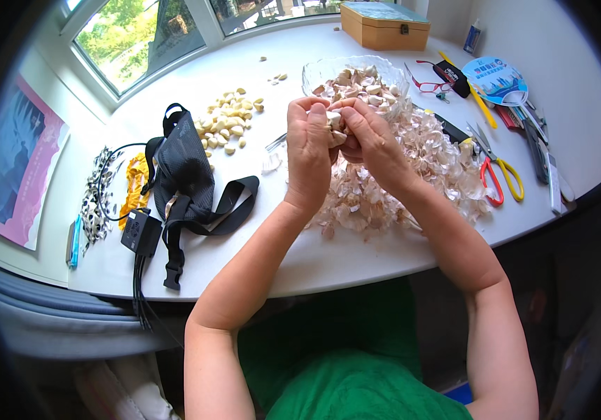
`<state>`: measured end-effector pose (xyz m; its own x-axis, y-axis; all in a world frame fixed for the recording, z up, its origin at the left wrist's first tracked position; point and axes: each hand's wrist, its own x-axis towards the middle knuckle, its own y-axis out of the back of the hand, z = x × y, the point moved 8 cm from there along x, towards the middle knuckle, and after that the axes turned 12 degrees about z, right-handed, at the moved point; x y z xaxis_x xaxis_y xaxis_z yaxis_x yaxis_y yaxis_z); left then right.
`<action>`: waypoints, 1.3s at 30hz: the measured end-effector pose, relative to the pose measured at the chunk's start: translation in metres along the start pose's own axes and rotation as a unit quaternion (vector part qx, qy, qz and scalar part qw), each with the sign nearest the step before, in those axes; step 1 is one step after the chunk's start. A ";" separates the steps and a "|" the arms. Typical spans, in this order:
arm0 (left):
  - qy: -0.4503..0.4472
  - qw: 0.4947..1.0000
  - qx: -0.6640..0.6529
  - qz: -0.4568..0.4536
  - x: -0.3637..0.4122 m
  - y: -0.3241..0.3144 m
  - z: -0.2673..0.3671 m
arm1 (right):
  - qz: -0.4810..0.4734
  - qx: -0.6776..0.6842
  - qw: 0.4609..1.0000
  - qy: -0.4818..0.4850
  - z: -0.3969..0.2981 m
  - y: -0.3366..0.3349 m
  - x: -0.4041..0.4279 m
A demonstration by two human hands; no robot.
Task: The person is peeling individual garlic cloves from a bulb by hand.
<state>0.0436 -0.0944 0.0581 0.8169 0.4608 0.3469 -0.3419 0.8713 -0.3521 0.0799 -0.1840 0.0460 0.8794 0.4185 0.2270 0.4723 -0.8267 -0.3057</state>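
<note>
Between my left hand [308, 147] and my right hand [371, 139] is a partly broken garlic bulb [335, 126], held by the fingers of both. My palms hide some of it. Just beyond them stands a clear glass bowl [313, 73] with unpeeled garlic cloves [376, 89] in it. A wide heap of papery garlic skins [379, 194] spreads under and to the right of my right hand. Off to the left of my left hand lies a pile of peeled garlic cloves [227, 121].
On the left lie a black mesh pouch with straps [182, 157], a black cabled box [142, 231] and yellow crumpled material [135, 181]. At right are scissors [494, 163], red glasses [431, 85], a hand fan [494, 79] and a yellow stick [481, 107]. A wooden box [384, 34] stands at the back.
</note>
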 end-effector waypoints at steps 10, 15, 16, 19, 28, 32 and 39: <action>0.228 0.952 -0.204 -0.030 0.009 0.005 -0.029 | -0.013 0.127 0.986 -0.103 0.003 0.004 0.006; 0.265 0.938 -0.222 -0.005 0.008 0.008 -0.039 | 0.036 0.087 0.995 -0.046 -0.001 0.023 0.019; 0.273 0.936 -0.220 -0.007 0.007 0.008 -0.044 | 0.071 0.073 0.995 -0.011 -0.008 0.031 0.024; 0.282 0.935 -0.215 -0.009 0.004 0.004 -0.047 | 0.181 -0.041 0.980 0.066 -0.021 0.057 0.037; 0.288 0.931 -0.222 -0.028 0.004 0.002 -0.047 | 0.208 -0.126 0.964 0.105 -0.024 0.075 0.047; 0.304 0.926 -0.221 -0.031 0.003 0.000 -0.048 | 0.202 -0.122 0.969 0.079 -0.020 0.078 0.048; 0.292 0.925 -0.242 -0.008 0.010 0.008 -0.044 | 0.060 -0.102 0.989 0.089 -0.042 0.054 0.037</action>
<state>0.0695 -0.0907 0.0205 0.9803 0.1552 -0.1223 -0.1938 0.6343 -0.7484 0.1350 -0.2289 0.0766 0.8952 0.2545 0.3658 0.3273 -0.9326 -0.1522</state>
